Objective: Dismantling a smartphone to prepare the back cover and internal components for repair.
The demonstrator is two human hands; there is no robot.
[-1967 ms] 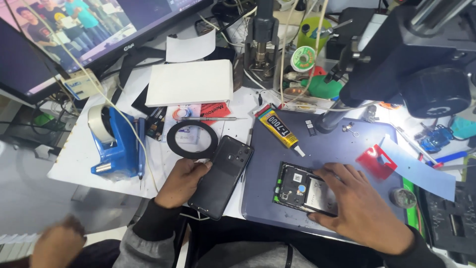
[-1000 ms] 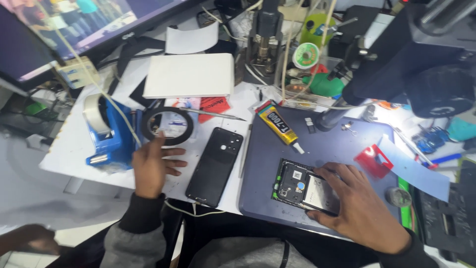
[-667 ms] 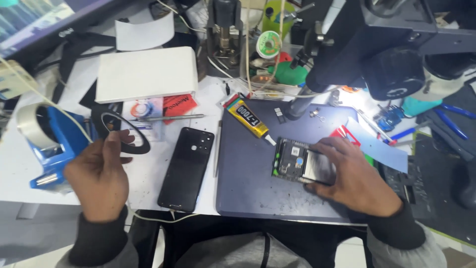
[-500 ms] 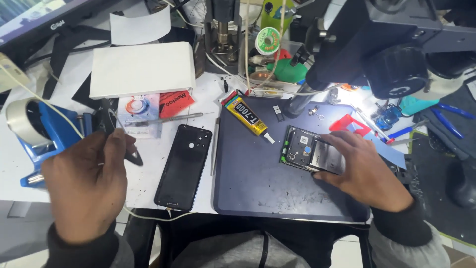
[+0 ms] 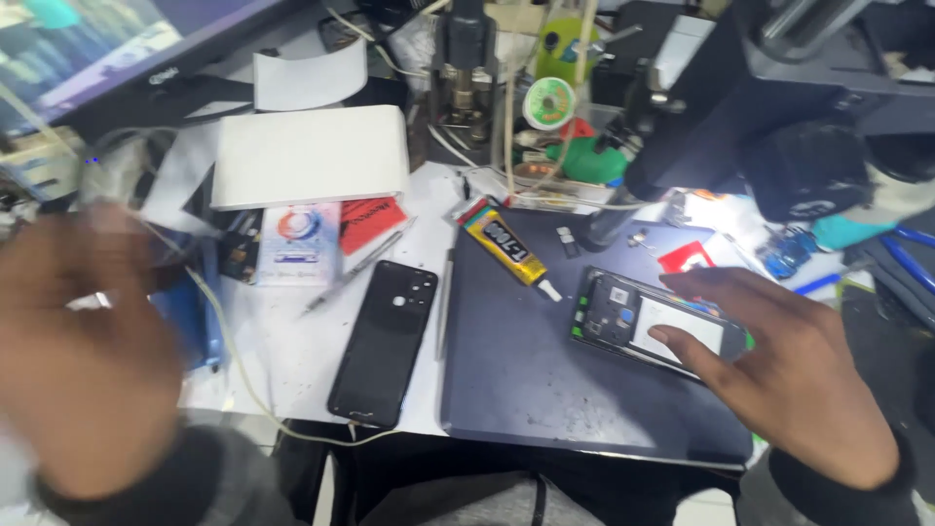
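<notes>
Flat rubbery work mat (image 5: 526, 390): dark blue-grey | opened phone body (image 5: 643, 321): black frame, white panel inside | detached phone back cover (image 5: 385, 341): glossy black | small glue tube (image 5: 508, 248): black and yellow, white nozzle | rectangular box (image 5: 310, 156): plain white | solder spool (image 5: 548, 102): green

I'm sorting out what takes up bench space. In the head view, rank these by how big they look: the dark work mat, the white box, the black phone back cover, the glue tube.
1. Dark work mat
2. White box
3. Black phone back cover
4. Glue tube

The box lies farther from the camera, so it may look smaller than it is.
</notes>
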